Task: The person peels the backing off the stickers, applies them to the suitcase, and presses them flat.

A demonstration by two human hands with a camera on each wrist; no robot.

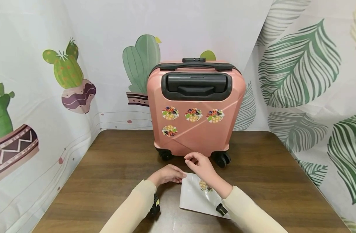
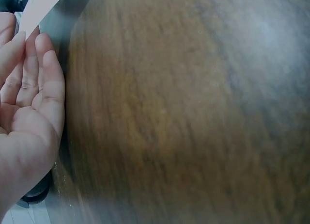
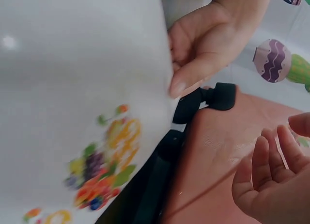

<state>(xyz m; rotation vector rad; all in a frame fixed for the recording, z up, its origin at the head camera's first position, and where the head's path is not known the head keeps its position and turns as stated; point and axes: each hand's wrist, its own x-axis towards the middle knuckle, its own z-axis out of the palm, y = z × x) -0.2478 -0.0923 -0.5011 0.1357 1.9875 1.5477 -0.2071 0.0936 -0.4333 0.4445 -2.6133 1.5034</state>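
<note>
Head view: caught, by the look of it, at the step of getting another sticker (image 1: pixel 205 185) off the white sheet (image 1: pixel 190 194), with three stickers (image 1: pixel 193 115) already in a row on the suitcase (image 1: pixel 201 142) and a fourth sticker (image 1: pixel 169 130) below the leftmost. Pinching the sheet at its far left corner with the left hand (image 1: pixel 167 175), over the table (image 1: pixel 108 181) — and holding the right hand (image 1: pixel 201 166) above the sheet's far edge, near the suitcase's base, with fingers loosely bent around nothing visible. Calling next, in all likelihood, for a steady left pinch and a right-hand nail worked under a sticker's edge, then for a peel slow enough to avoid a crease.

Left wrist view: showing the left hand at the frame's left edge, with the sheet's corner held narrowly at the thumb tip and with other fingers lightly curved. With only a white sliver of sheet in sight, running up out of frame.

Right wrist view: looking across the sheet, large at left, with the left thumb on its edge and a fruit-print sticker below. Showing the right hand at lower right — well apart from the sheet, in front of the suitcase, with gaps between curved fingers.
</note>
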